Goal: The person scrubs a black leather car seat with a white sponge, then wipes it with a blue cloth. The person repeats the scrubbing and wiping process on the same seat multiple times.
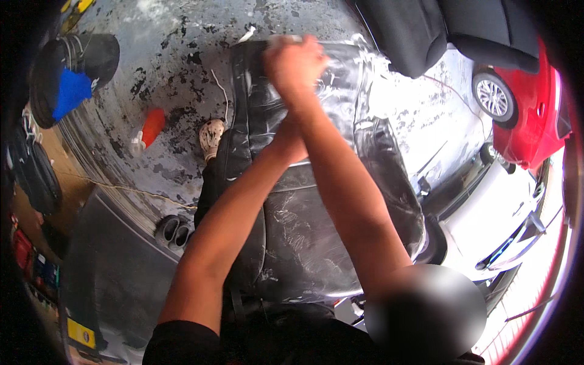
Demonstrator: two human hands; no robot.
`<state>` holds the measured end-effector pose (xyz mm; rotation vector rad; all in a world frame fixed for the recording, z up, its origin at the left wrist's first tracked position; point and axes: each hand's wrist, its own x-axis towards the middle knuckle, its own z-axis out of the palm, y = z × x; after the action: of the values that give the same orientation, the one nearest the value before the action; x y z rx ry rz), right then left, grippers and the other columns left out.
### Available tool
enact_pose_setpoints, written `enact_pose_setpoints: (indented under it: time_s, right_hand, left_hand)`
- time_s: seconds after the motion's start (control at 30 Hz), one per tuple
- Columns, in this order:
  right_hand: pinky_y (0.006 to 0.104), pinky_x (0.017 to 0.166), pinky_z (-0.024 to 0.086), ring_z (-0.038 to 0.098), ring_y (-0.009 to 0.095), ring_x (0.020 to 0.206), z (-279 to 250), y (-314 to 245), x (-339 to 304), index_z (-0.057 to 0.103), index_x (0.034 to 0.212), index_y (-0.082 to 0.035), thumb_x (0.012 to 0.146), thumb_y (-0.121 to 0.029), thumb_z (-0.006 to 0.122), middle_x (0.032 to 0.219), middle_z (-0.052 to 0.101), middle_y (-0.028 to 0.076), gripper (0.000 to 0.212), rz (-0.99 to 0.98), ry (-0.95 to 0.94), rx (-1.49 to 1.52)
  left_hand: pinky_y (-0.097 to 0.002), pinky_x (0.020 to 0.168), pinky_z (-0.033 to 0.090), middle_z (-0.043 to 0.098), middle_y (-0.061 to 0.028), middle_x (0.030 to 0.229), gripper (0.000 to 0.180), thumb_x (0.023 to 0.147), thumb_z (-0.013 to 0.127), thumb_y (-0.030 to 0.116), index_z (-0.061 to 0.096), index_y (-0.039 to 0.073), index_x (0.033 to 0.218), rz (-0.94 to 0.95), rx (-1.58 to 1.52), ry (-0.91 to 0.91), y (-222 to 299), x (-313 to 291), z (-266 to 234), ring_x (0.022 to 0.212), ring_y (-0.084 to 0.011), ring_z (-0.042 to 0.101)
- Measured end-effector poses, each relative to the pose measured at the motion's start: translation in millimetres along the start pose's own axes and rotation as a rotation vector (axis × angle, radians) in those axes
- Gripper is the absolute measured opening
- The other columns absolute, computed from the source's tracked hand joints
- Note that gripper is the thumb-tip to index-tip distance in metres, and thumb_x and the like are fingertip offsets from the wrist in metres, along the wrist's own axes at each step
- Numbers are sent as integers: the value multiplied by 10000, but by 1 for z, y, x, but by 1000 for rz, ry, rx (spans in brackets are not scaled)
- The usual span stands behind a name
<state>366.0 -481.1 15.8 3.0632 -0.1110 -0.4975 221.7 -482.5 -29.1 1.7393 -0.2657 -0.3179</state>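
Note:
A black leather car seat (298, 243) lies in front of me, streaked with white foam and wet shine. Over its far end is my right hand (296, 66), smeared by motion, its fingers curled in against the foamy leather. A pale bit shows at the fingertips, but what it is I cannot make out. My left hand (293, 145) rests lower on the seat, close behind the right wrist. The right forearm crosses over it and hides most of its fingers.
Left on the worn grey floor stand an orange bottle (153, 126), a black bucket (100, 58) with a blue cloth (73, 92), and black shoes (174, 231). More black seats (486, 30) are at the upper right, beside a red car (532, 121) and a white vehicle (486, 213).

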Motion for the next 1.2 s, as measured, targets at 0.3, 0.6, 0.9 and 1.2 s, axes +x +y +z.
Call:
enact_pose_setpoints:
  time_s: [0.3,0.6,0.9,1.2]
  right_hand:
    - [618,1084,390,550,405,1267,-10,128,26,718,1322,-336,964,-583,602,1353,584,182,450,221,141,19]
    - [553,988,489,583,446,1094,5,25,-10,712,1327,-246,958,-402,679,1150,597,238,402,-125,197,219]
    - [507,856,417,540,378,1042,41,0,-59,656,1410,-218,952,-312,704,1110,559,192,470,-201,380,443]
    - [561,873,424,539,378,1057,2,3,35,722,1311,-266,962,-349,677,1112,558,173,361,-314,379,257]
  left_hand:
    - [-412,1157,394,565,-181,1463,777,943,752,549,526,17,1463,-754,-363,451,-33,-6,-155,1351,-296,544]
    - [-409,1109,440,698,-76,1333,563,954,763,411,650,44,1365,-731,-797,212,-50,116,-162,1231,-231,622]
    - [-488,1129,476,673,-132,1381,581,1078,538,499,573,41,1434,-779,-1334,43,-43,110,-174,1261,-290,642]
    - [-471,1148,460,630,-135,1445,663,1092,410,607,516,99,1505,-667,-1324,61,-51,112,-182,1316,-292,606]
